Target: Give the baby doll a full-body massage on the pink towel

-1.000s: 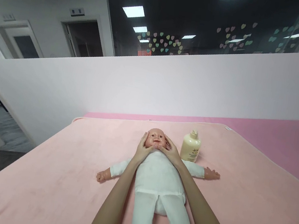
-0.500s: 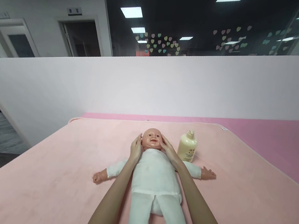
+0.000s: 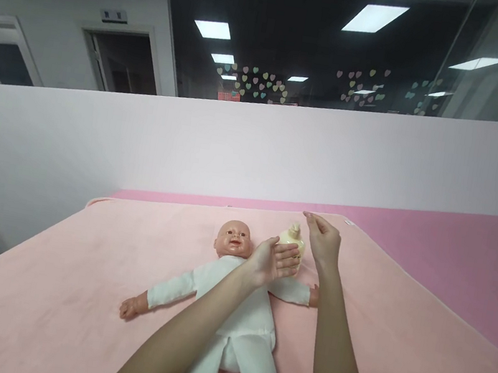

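A baby doll with a bald plastic head and a white cloth body lies on its back, arms spread. My left hand is held above the doll's shoulder, palm turned up and fingers stretched out. It covers part of a pale yellow pump bottle standing beside the doll's head. To the right of the bottle, my right hand is raised, its fingers stretched loosely to the left near the pump top. Nothing shows in the right hand, and I see no contact with the pump.
A pink padded surface lies under the doll and the bottle. Behind it rises a low white wall with a pink band along its base. Above the wall is a dark window with heart stickers.
Both hands have left the sides of the doll's head and moved right to the bottle. The left palm has turned up. The view has shifted slightly.
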The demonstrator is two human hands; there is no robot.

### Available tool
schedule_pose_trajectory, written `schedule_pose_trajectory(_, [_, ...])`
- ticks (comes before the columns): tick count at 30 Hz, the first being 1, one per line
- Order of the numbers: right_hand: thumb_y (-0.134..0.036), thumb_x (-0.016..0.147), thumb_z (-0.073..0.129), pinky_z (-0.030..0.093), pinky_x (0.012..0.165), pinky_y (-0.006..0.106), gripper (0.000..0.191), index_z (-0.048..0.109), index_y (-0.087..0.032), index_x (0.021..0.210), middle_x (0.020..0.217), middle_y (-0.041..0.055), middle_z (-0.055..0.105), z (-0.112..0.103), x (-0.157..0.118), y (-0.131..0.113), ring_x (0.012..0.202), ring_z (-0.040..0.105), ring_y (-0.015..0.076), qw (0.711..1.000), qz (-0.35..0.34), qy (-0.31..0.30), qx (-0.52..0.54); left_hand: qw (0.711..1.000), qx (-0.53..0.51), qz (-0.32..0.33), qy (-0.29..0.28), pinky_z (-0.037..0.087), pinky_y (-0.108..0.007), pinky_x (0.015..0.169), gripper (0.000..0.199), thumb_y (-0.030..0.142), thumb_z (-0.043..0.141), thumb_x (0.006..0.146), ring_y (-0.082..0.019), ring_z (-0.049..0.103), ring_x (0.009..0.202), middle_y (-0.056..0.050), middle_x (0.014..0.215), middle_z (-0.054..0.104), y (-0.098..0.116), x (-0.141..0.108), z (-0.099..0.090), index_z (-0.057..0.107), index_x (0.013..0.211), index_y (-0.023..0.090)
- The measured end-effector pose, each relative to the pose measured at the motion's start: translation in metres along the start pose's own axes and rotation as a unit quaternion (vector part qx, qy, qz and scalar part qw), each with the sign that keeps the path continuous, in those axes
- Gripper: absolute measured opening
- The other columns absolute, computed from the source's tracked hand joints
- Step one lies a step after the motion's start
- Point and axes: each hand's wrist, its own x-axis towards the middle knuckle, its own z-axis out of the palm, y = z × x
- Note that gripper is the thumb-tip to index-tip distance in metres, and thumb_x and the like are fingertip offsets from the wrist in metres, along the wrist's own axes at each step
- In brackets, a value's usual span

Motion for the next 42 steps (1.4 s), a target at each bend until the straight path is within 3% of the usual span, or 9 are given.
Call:
schedule_pose_trajectory(4, [-0.053,0.077,0.054,0.039,0.099,0.04,0.041,0.071,-0.018,0.089,0.105,0.0076,0.067,0.005,-0.001,0.026,0.109,0.056,0.0251,0.995,0.038,-0.084,0.046,0.996,-0.043,-0.082,-0.009,0.048,-0.034,0.084,0.044,0.043,0.032,0.088,-0.018,0.062,0.09,-0.014,0.103,0.062,0.014,0.023,0.017,0.06,0.096,0.01])
schedule_pose_trajectory(8, [-0.051,0.077,0.055,0.045,0.093,0.038,0.038,0.071,-0.018,0.084,0.1,0.0076,0.068,0.015,-0.006,0.039,0.103,0.06,0.0245,0.994,0.039,-0.06,0.078,0.997,-0.029,-0.07,-0.022,0.045,-0.037,0.09,0.05,0.045,0.028,0.088,-0.022,0.058,0.103,-0.018,0.114,0.058,0.029,0.028,0.016,0.057,0.106,0.009])
schedule_pose_trajectory(12, [-0.049,0.076,0.055,0.047,0.089,0.036,0.035,0.071,-0.018,0.081,0.098,0.0064,0.069,0.017,-0.005,0.04,0.099,0.061,0.0236,0.997,0.018,-0.045,0.064,0.995,-0.044,-0.068,-0.052,0.046,-0.041,0.091,0.056,0.047,0.024,0.089,-0.025,0.057,0.107,-0.02,0.12,0.055,0.034,0.024,0.016,0.051,0.116,0.007])
schedule_pose_trajectory(23, [-0.049,0.079,0.052,0.047,0.09,0.037,0.038,0.071,-0.019,0.09,0.104,0.0066,0.067,0.011,-0.005,0.029,0.101,0.06,0.0247,0.995,0.014,-0.095,0.009,0.993,-0.096,-0.066,-0.02,0.049,-0.036,0.086,0.052,0.042,0.024,0.09,-0.022,0.06,0.102,-0.021,0.115,0.058,0.033,0.022,0.024,0.05,0.114,0.003])
schedule_pose_trajectory(27, [-0.049,0.081,0.049,0.045,0.091,0.037,0.037,0.072,-0.02,0.09,0.105,0.0057,0.067,0.007,-0.008,0.025,0.104,0.059,0.0247,0.994,0.005,-0.104,-0.018,0.997,-0.07,-0.045,0.006,0.047,-0.032,0.09,0.051,0.04,0.023,0.091,-0.02,0.058,0.106,-0.02,0.117,0.058,0.031,0.015,0.027,0.052,0.111,0.004])
schedule_pose_trajectory(30, [-0.048,0.083,0.044,0.043,0.093,0.039,0.039,0.071,-0.02,0.09,0.109,0.0068,0.065,0.006,-0.008,0.023,0.106,0.058,0.0252,0.993,-0.006,-0.105,-0.05,0.998,0.048,0.045,0.002,0.043,-0.035,0.096,0.049,0.04,0.027,0.09,-0.022,0.056,0.11,-0.017,0.118,0.059,0.021,-0.008,0.022,0.058,0.108,0.006])
schedule_pose_trajectory(33, [-0.046,0.084,0.044,0.037,0.1,0.043,0.038,0.07,-0.021,0.096,0.114,0.0073,0.063,0.006,-0.008,0.008,0.113,0.053,0.026,0.986,-0.063,-0.106,-0.113,0.927,0.325,0.184,-0.016,0.038,-0.041,0.101,0.043,0.043,0.038,0.087,-0.026,0.053,0.114,-0.01,0.117,0.061,0.002,-0.049,0.003,0.063,0.108,0.015])
schedule_pose_trajectory(38, [-0.048,0.086,0.043,0.04,0.096,0.044,0.042,0.067,-0.018,0.105,0.111,0.0087,0.064,-0.008,-0.029,-0.073,0.109,0.056,0.0256,0.981,-0.107,-0.129,-0.094,0.655,0.711,0.253,0.022,0.02,-0.047,0.111,0.042,0.038,0.036,0.09,-0.025,0.039,0.128,-0.007,0.129,0.053,-0.032,-0.107,-0.048,0.055,0.122,0.018])
schedule_pose_trajectory(42, [-0.047,0.085,0.049,0.047,0.089,0.039,0.034,0.072,-0.022,0.087,0.091,0.0052,0.069,-0.042,-0.078,-0.149,0.095,0.062,0.0236,0.949,-0.141,-0.283,0.004,0.598,0.768,0.228,0.024,0.016,-0.046,0.112,0.046,0.039,0.03,0.092,-0.02,0.027,0.135,-0.002,0.142,0.037,-0.044,-0.113,-0.072,0.039,0.135,0.025])
